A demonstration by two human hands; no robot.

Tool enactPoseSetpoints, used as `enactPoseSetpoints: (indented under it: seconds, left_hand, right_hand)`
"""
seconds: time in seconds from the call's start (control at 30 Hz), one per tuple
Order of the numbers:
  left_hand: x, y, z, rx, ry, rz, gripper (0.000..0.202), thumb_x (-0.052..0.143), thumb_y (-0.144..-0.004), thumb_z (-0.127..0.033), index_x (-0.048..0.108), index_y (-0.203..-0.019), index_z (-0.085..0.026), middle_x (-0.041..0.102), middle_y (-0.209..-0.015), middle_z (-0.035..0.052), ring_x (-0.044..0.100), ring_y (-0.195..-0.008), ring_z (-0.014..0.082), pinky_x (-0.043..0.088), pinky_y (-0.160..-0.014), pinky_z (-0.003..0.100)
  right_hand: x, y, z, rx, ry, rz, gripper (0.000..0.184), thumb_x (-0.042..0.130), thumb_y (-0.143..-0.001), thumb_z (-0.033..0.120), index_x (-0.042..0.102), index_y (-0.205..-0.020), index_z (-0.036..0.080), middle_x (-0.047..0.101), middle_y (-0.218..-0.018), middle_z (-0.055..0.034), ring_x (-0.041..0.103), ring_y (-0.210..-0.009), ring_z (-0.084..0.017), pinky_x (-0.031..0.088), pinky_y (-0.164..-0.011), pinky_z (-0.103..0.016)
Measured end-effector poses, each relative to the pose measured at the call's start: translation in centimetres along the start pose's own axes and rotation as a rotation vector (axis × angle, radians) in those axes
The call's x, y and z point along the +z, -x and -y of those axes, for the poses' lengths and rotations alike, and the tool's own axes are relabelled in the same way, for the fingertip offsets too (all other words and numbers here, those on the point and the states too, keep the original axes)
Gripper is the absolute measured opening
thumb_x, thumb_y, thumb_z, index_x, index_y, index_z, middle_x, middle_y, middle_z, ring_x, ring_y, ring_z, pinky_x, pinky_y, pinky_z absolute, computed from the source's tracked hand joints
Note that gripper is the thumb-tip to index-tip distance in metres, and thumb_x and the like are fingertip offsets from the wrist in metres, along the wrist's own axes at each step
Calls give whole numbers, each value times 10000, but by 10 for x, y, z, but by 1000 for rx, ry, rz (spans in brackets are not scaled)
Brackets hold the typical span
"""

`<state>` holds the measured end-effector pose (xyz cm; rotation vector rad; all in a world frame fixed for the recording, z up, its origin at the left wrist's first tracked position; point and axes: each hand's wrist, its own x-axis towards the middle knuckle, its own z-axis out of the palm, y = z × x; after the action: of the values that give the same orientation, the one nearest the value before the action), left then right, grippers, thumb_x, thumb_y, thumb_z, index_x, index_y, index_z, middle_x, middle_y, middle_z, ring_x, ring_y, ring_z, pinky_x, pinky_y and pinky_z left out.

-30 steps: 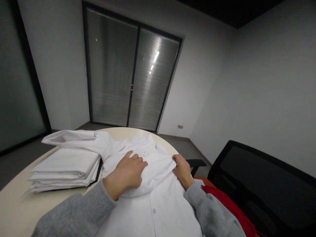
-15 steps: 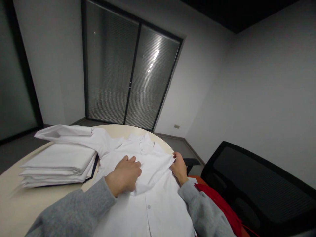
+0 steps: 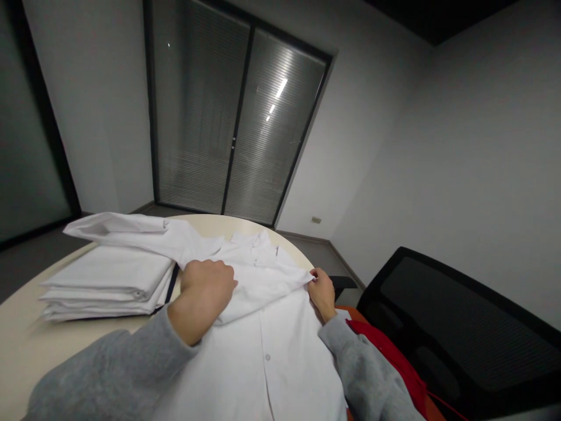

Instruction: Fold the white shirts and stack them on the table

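A white button-front shirt (image 3: 280, 345) lies front up across the table, its collar toward the far edge. My left hand (image 3: 204, 298) is closed on the cloth at the shirt's left side, knuckles up; the fingertips are hidden beneath the hand. At the right edge, my right hand (image 3: 322, 292) pinches a corner of the white fabric between thumb and fingers. A fold of cloth runs taut between both hands across the chest. One sleeve (image 3: 131, 225) stretches left over a stack of folded white garments (image 3: 105, 280).
The round pale table (image 3: 26, 339) carries the shirt and the stack, which has a dark sheet or edge under it. A black mesh office chair (image 3: 438, 316) stands close on the right, with red cloth (image 3: 385, 354) on its orange seat. Behind is a glazed, blind-covered partition (image 3: 236, 117).
My left hand has moved left and turned knuckles up, and the fold between the hands has been pulled straighter. My right hand keeps its pinch, shifted slightly in view.
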<state>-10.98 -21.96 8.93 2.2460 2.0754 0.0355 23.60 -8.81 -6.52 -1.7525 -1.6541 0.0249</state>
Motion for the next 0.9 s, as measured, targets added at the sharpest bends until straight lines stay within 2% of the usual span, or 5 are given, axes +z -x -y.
enactPoseSetpoints:
  seconds: [0.13,0.27,0.43,0.63,0.9]
  left_hand:
    - [-15,9,10,-23,-57,-8,404,579,-946,-533,812,-1029,-214,782,-1037,187,723,-1017,372,498,-871,493]
    - [-18,6,10,215,-2,4,381,603,-928,-537,808,-969,-219,779,-1030,153,702,-1080,360,473,-977,495]
    - [14,-16,0,366,51,43,370,536,-985,-444,759,-1122,-182,753,-1166,164,696,-1114,344,521,-927,448]
    - [46,-29,-3,209,14,159,369,505,-980,-364,757,-1160,-163,753,-1199,210,727,-1083,367,556,-874,473]
    - [16,-2,-14,459,186,326,344,720,-771,-573,816,-810,-245,813,-885,108,766,-808,325,579,-703,411]
  right_hand:
    - [1,-2,-3,-13,-21,-17,132,494,-769,229,597,-850,230,684,-905,-55,612,-832,-232,383,-707,-293]
    - [2,-4,-4,-48,-63,-28,88,506,-763,281,567,-800,229,653,-861,-52,586,-796,-228,401,-715,-305]
    - [2,-2,-2,-119,-139,-1,83,480,-691,261,556,-710,233,620,-802,-40,582,-811,-230,438,-742,-323]
    - [-16,-32,2,-145,-235,32,243,505,-693,244,640,-890,203,662,-859,-75,622,-822,-238,502,-703,-322]
    - [8,-103,66,-553,-26,560,529,500,-780,86,709,-1239,244,682,-1338,-47,665,-1106,-193,509,-1001,-336]
